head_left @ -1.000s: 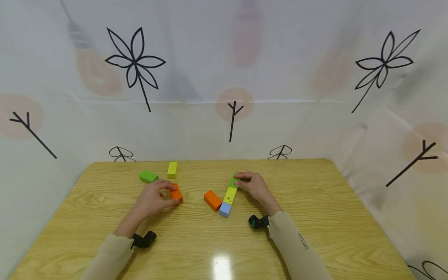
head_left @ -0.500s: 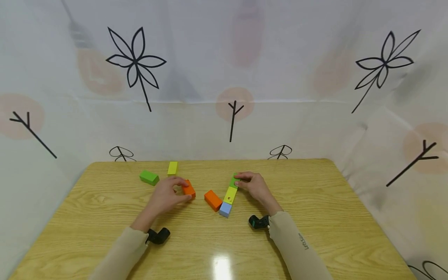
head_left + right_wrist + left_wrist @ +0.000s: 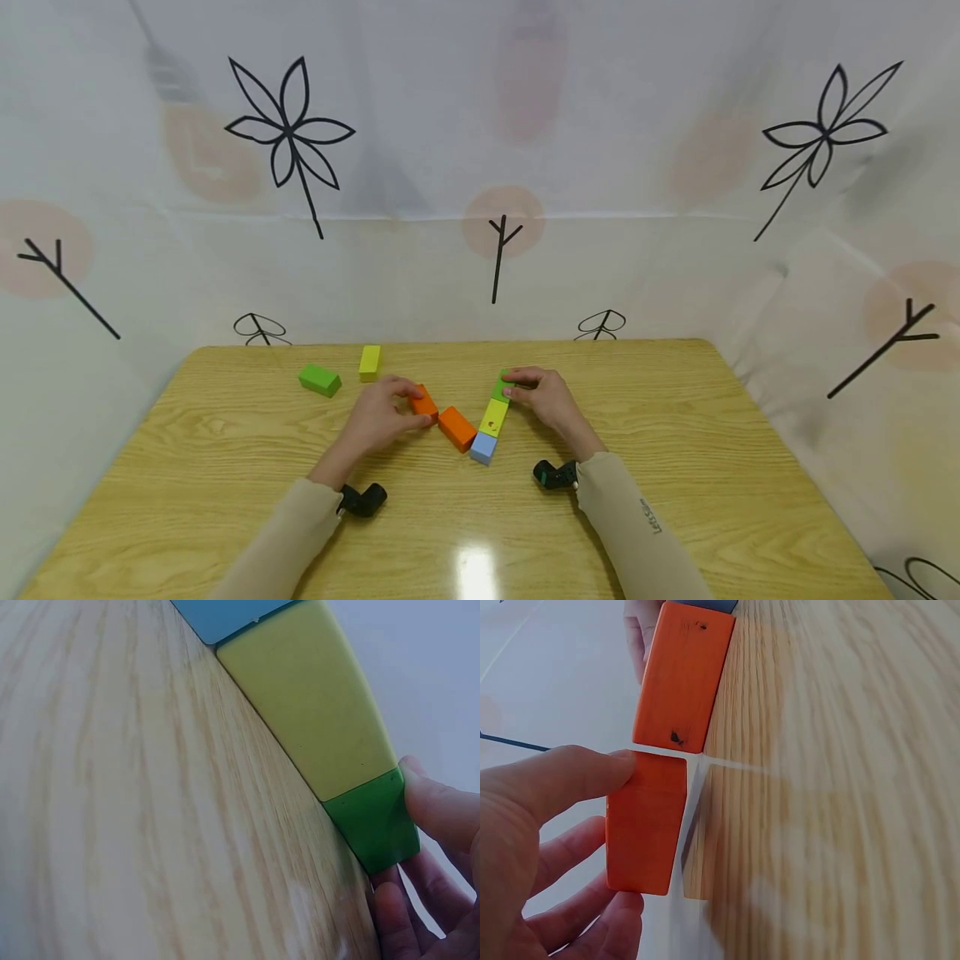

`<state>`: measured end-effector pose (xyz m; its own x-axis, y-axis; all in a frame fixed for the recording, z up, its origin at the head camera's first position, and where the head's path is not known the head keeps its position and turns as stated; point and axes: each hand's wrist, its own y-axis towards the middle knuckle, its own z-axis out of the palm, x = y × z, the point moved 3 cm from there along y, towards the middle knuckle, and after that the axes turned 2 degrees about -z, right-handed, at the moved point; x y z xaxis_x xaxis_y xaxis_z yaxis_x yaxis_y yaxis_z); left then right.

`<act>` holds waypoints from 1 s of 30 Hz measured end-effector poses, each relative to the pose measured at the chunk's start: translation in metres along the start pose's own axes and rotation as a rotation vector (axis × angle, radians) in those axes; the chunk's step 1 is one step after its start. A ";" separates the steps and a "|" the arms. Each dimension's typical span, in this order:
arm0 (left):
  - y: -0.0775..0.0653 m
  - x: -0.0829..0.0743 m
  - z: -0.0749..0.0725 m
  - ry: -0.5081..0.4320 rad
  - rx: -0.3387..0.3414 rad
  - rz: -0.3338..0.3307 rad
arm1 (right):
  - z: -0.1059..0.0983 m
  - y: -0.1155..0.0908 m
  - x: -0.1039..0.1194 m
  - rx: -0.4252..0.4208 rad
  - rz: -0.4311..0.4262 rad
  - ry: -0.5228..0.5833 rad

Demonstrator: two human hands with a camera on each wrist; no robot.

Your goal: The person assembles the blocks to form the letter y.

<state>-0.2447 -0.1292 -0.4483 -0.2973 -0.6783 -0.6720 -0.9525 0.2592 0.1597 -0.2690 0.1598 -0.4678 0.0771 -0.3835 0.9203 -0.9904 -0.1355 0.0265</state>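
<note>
My left hand (image 3: 378, 412) pinches an orange block (image 3: 646, 825) between thumb and fingers. In the left wrist view, one end of it is right at the end of a second orange block (image 3: 457, 429); whether they touch I cannot tell. That second block lies slanted on the table, its other end by a blue block (image 3: 483, 448). From the blue block a straight row runs away through a yellow block (image 3: 492, 418) to a green block (image 3: 379, 821). Thumb and fingers of my right hand (image 3: 547, 400) hold this green block at the row's far end.
A loose green block (image 3: 320, 380) and another yellow block (image 3: 370, 364) lie at the back left of the wooden table (image 3: 637, 417). A patterned cloth (image 3: 405, 275) hangs behind the table's back edge.
The left hand has carried its orange block to the right, from near the loose green and yellow blocks up to the other orange block. My right hand stays on the green block.
</note>
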 end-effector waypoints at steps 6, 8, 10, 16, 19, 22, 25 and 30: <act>0.000 -0.002 0.003 -0.005 0.015 -0.013 | 0.001 -0.001 0.000 0.007 0.002 0.004; 0.001 -0.003 0.003 -0.007 0.017 -0.013 | 0.001 -0.001 0.000 0.007 -0.002 -0.005; 0.001 -0.003 0.003 -0.012 0.018 -0.013 | 0.000 0.000 0.000 0.006 -0.007 -0.009; 0.002 -0.002 0.005 0.006 0.022 -0.008 | 0.001 -0.001 0.001 0.012 -0.006 -0.001; 0.004 -0.002 0.006 0.013 0.024 0.004 | 0.000 0.000 0.001 0.013 -0.005 0.003; 0.004 -0.001 0.005 0.011 0.042 0.014 | 0.000 0.000 0.000 0.012 -0.003 0.006; 0.003 -0.001 0.003 -0.006 0.070 0.016 | 0.000 0.001 -0.001 0.012 -0.002 0.014; 0.003 -0.001 0.002 -0.019 0.088 0.013 | -0.001 0.002 -0.002 0.015 -0.009 0.009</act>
<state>-0.2467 -0.1265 -0.4483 -0.3079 -0.6613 -0.6840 -0.9388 0.3280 0.1055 -0.2707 0.1609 -0.4694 0.0847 -0.3740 0.9236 -0.9879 -0.1526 0.0288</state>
